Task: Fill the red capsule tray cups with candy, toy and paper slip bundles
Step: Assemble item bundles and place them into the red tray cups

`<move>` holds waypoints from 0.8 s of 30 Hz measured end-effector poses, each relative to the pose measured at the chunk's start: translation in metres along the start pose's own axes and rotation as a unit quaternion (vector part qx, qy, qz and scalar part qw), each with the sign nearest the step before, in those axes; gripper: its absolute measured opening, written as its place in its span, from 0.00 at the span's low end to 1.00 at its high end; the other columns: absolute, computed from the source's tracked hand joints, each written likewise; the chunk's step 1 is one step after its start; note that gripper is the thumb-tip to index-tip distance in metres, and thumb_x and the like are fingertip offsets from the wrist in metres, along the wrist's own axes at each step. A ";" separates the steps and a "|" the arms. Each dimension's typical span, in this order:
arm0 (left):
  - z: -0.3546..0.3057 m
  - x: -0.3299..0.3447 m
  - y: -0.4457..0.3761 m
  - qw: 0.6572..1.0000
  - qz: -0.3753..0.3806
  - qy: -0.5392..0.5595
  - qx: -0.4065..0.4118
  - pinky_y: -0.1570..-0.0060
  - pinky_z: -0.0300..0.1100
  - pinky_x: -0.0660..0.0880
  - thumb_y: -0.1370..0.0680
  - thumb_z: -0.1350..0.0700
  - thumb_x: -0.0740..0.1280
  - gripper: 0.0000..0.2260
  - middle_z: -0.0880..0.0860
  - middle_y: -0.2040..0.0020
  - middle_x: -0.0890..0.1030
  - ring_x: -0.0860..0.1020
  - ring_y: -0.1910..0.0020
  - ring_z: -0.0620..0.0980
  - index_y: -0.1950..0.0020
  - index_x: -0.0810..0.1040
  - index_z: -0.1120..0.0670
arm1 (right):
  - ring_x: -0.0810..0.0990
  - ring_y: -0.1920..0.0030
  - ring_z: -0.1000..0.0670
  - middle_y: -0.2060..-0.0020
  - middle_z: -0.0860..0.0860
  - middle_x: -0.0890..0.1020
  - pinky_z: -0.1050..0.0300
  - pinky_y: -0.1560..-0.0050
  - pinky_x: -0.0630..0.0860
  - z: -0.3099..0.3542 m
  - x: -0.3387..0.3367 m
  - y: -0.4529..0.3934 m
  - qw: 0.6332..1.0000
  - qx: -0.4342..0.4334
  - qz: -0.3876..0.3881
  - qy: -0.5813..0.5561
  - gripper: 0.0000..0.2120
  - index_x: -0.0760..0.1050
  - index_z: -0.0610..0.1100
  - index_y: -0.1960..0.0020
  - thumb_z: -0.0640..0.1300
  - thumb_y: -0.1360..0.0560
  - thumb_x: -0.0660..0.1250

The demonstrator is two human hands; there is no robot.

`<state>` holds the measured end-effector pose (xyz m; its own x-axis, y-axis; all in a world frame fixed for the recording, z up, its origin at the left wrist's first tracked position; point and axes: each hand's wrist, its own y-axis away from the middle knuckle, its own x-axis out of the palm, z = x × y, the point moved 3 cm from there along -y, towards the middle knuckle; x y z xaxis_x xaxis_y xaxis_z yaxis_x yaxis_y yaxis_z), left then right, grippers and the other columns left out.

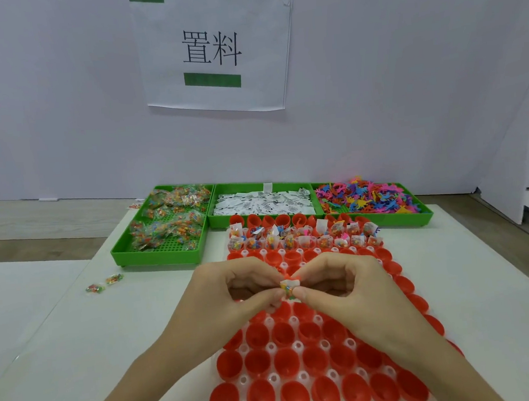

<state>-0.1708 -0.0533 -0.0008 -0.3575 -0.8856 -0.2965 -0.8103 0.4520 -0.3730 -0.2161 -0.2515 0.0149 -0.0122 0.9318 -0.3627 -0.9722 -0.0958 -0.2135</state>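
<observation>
A tray of red capsule cups lies on the white table in front of me. Two far rows of cups hold bundles of candy, toy and paper; the nearer cups are bare. My left hand and my right hand meet above the tray's middle. Both pinch one small bundle, a white paper slip folded round a candy packet with an orange bit showing at the top. The cups under my hands are hidden.
Three green bins stand behind the tray: candy packets on the left, paper slips in the middle, coloured toys on the right. Two loose candy packets lie on the table at left. A wall with a paper sign is behind.
</observation>
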 end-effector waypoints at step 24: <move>0.010 0.019 -0.068 0.928 0.010 -0.372 -0.019 0.46 0.37 0.62 0.28 0.46 0.77 0.03 0.42 0.49 0.78 0.64 0.44 0.48 0.58 0.87 0.43 | 0.85 0.62 0.60 0.64 0.55 0.87 0.65 0.56 0.81 -0.030 -0.024 -0.066 0.975 0.014 0.042 0.218 0.04 0.87 0.49 0.56 0.41 0.29 0.79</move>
<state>-0.1179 -0.1003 0.0103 0.0365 -0.5517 -0.8333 -0.8276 0.4507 -0.3347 -0.1444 -0.2779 0.0107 0.0031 0.6826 -0.7308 -0.9782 -0.1498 -0.1441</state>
